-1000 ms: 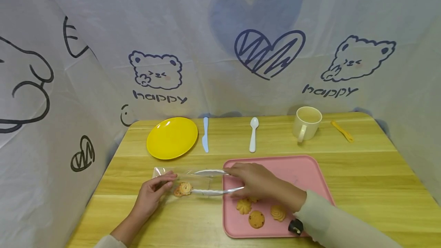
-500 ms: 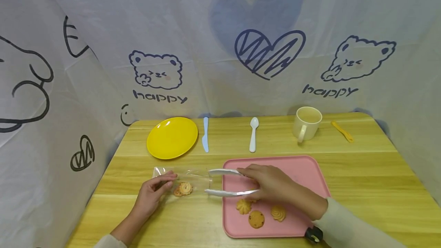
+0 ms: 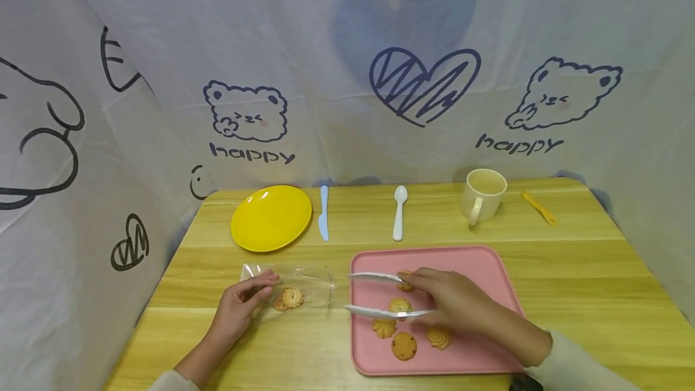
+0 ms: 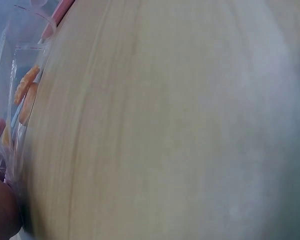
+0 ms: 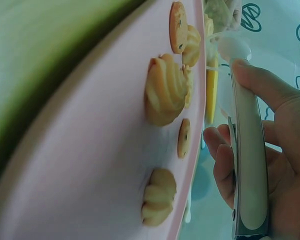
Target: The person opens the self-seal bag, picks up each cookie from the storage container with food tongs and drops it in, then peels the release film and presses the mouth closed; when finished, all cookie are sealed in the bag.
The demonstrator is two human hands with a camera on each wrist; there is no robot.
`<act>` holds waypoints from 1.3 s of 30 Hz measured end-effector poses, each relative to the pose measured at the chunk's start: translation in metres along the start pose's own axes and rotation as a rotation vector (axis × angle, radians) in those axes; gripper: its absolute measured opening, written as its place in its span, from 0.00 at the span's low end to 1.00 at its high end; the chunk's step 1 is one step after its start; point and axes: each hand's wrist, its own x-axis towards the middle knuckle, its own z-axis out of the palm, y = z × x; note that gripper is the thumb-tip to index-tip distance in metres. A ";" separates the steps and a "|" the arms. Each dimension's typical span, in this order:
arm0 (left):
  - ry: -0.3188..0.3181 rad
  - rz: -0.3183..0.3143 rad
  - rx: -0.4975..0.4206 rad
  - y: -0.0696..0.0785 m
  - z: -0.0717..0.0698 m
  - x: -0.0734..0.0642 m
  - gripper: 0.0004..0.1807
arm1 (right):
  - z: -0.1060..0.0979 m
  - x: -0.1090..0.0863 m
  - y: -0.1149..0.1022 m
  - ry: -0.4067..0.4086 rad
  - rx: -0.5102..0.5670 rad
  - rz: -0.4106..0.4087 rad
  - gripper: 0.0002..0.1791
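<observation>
**One pair of silvery, pale-tipped tongs [image 3: 374,312] in your right grip [image 3: 461,301], six golden-brown ridged and round baked cookies [image 5: 165,90] near it**

Your right grip is curled round the tongs, whose two arms stand spread and point leftward. Beneath it sits one pink rectangular tray [image 3: 461,264]; you can count six cookies there from the right wrist, five from the head.

Your left grip [image 3: 236,301], thumb and fingers slightly parted, holds one clear plastic bag [image 3: 312,279] on the yellowish wood-grain counter [image 3: 293,355]. At least two cookies lie inside, just right of those fingers.

Ahead of your left grip is one glossy yellow round plate [image 3: 271,219], with one pale blue knife [image 3: 324,225] to its right. Ahead and left of your right grip lies one white spoon [image 3: 399,216]; farther ahead, one cream mug [image 3: 483,198]; ahead and right, one slim orange-yellow utensil [image 3: 539,208].

Beyond both grips, the white printed cloth [image 3: 326,71] reads "happy" twice, once under each of two bear drawings [image 3: 244,110].
</observation>
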 end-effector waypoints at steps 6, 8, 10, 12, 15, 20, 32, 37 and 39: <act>0.001 -0.008 -0.003 0.000 0.000 0.000 0.12 | -0.003 -0.017 0.008 0.022 -0.016 0.015 0.41; 0.000 -0.010 -0.008 0.000 0.000 0.000 0.12 | -0.004 -0.023 0.011 0.033 -0.005 0.024 0.41; -0.001 -0.014 -0.011 0.000 0.000 0.000 0.12 | -0.005 -0.030 0.014 0.048 0.002 0.037 0.42; -0.002 -0.018 -0.011 0.000 0.000 0.000 0.12 | -0.005 -0.037 0.017 0.070 0.005 0.044 0.42; -0.002 -0.025 -0.008 0.000 -0.001 0.000 0.12 | -0.008 -0.046 0.020 0.101 -0.011 0.054 0.41; 0.000 -0.024 -0.003 0.001 0.000 0.000 0.12 | -0.015 -0.062 0.025 0.104 -0.004 0.117 0.41; -0.007 -0.012 -0.018 -0.001 0.000 0.000 0.12 | -0.028 -0.100 0.045 0.134 -0.091 0.233 0.42; -0.009 -0.015 -0.010 -0.001 -0.001 0.000 0.13 | -0.029 -0.114 0.054 0.110 -0.131 0.286 0.44; -0.011 -0.013 -0.017 -0.002 -0.001 0.000 0.13 | -0.029 -0.120 0.057 0.100 -0.146 0.313 0.45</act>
